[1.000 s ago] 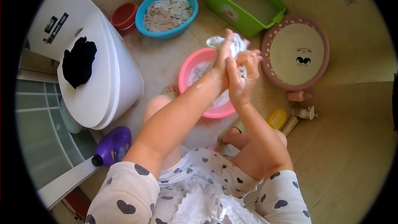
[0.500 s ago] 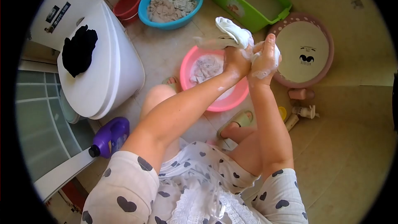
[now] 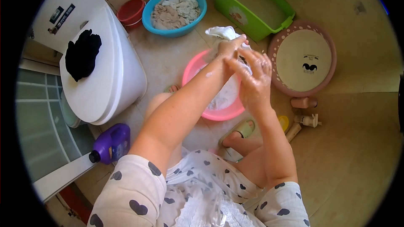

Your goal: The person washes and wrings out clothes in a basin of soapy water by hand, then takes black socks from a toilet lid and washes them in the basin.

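Note:
My left hand (image 3: 227, 53) is closed around a wet white cloth (image 3: 222, 32) above the pink basin (image 3: 198, 61). One end of the cloth sticks out past my knuckles, and another part shows between my two hands; its exact kind I cannot make out. My right hand (image 3: 257, 85), wet and with its fingers spread, is right beside the left, its fingertips at the cloth. In the basin below, suds and soaked light fabric (image 3: 221, 100) show, partly covered by my left forearm.
A blue basin (image 3: 176, 31) of light clothes, a red bucket (image 3: 131, 13) and a green tub (image 3: 246, 21) of cloudy water stand behind. A mauve-rimmed basin (image 3: 303, 59) is at right. Black cloth (image 3: 83, 54) lies on the toilet lid (image 3: 105, 82). A purple bottle (image 3: 111, 143) stands left.
My right hand has loosened from a closed grip on the foamy cloth and spread its fingers, shifting left and nearer me. My left hand with the cloth has moved slightly left.

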`<state>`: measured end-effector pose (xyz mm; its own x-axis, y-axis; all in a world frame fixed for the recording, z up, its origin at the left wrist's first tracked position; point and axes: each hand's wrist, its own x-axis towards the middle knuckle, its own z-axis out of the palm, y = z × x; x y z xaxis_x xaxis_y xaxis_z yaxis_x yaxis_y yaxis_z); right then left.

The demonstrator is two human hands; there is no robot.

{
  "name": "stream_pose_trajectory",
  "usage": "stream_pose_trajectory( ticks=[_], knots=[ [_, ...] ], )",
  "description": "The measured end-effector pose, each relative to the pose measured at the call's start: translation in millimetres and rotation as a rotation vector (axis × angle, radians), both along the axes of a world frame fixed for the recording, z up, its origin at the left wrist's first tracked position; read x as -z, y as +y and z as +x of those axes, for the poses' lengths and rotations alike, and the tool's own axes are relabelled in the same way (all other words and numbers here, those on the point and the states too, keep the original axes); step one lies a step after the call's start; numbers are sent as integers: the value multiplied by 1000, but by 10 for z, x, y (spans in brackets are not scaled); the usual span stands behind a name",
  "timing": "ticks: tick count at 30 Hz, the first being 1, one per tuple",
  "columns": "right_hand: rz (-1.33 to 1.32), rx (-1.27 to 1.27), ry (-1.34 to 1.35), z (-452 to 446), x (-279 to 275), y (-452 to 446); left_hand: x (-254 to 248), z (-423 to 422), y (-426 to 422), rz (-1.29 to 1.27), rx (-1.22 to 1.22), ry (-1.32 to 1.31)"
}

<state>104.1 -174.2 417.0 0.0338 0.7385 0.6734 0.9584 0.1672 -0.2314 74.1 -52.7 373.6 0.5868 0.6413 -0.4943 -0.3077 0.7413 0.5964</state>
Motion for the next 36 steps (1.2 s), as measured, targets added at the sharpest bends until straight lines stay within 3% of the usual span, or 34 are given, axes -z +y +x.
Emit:
stream_pose_trajectory(
  ticks=[6, 9, 10, 13, 16, 17, 19, 21, 22, 24, 25, 27, 28, 31, 32, 33, 35, 36],
  knots=[
    [-64, -107, -183, -193, 115, -133, -45, 10, 6, 210, -66, 277],
    [-107, -10, -166, -158, 150, -76, 8, 69, -23, 72, -95, 226],
    [-66, 60, -182, -55, 190, 0, 29, -50, -83, 161, -59, 54],
    [-163, 224, 157, 200, 126, 66, -133, -6, -141, -72, 22, -18],
    [-181, -194, 1682, 391, 84, 78, -261, -5, -188, -225, -85, -249],
    [-129, -182, 1605, 317, 117, 72, -270, -16, -163, -288, -87, -300],
    [-31, -162, 1448, -60, 175, 73, -41, -24, -9, -176, 40, -470],
    [-2, 2, 940, -413, 108, -8, -64, -54, 23, -122, 90, -349],
    [10, 79, 686, -499, 82, -33, -49, -36, -43, -187, 65, -472],
    [91, 109, 804, -219, 279, 127, 36, 56, -272, -316, 20, -713],
    [136, 124, 859, -28, 332, 234, 374, 109, -287, 171, 243, -428],
    [267, 104, 1370, 220, 85, 374, -197, 2, -566, 27, 159, -322],
    [288, 155, 1300, 210, 138, 390, -174, 20, -598, 87, 114, -338],
    [309, 223, 1155, -71, 171, 357, -120, -137, -319, -153, 238, -607],
    [275, 151, 940, -188, 164, 237, -218, -114, -250, -216, 113, -394],
    [248, 72, 733, -300, 169, 180, -159, 18, -157, -263, 27, -434],
    [157, 172, 841, -156, 340, 122, 16, -4, -380, -69, 96, -576],
    [186, 211, 924, 25, 397, 171, 149, 125, -493, 65, -8, -465]
  ],
)
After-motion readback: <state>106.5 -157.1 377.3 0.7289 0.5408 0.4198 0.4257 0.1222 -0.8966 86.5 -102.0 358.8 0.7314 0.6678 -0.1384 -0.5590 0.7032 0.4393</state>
